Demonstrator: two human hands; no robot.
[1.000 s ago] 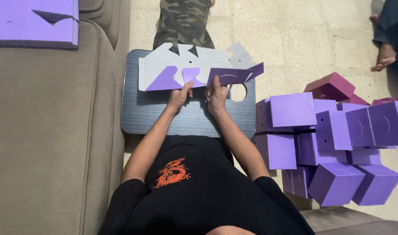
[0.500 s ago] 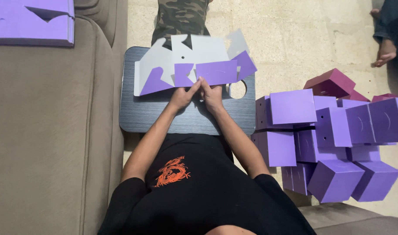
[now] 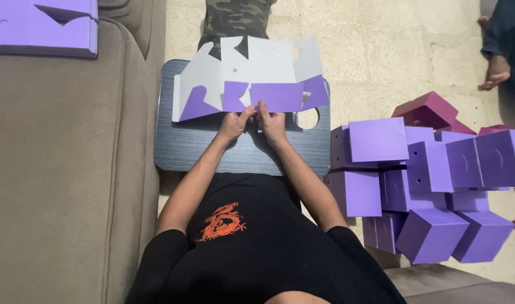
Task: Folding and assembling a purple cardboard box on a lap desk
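The left hand [image 3: 233,125] and right hand [image 3: 272,125] were closed side by side on the near edge of the flat purple-and-white box blank [image 3: 252,79], held over the dark lap tray [image 3: 181,149]. Creases are best pressed evenly. Folded purple boxes [image 3: 415,174] were stacked right; purple sheets [image 3: 41,28] lay far left.

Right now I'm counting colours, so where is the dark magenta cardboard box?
In the head view, the dark magenta cardboard box sits on the person's right, at the far top edge of the pile of purple cardboard boxes.
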